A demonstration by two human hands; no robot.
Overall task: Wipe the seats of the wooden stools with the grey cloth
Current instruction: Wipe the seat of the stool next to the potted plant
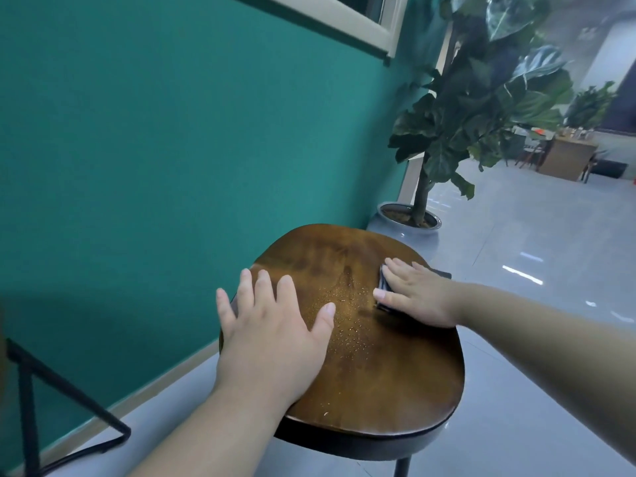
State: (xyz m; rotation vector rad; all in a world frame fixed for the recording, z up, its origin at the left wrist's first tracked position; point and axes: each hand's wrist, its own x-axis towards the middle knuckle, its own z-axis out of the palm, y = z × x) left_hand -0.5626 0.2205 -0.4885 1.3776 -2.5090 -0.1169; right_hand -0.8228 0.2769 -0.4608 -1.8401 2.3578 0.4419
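Here the right hand (418,292) presses the grey cloth (384,285) flat-fingered onto the crumb-speckled stool seat (378,356), while the left hand (275,325) rests open beside it.

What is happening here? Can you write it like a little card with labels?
stool: wooden stool seat, dark frame underneath, beside a teal wall
left hand: flat on the seat, fingers spread
right hand: flat, pressing the grey cloth onto the seat
specks: pale crumbs scattered mid-seat, between the hands
behind: potted plant on the floor
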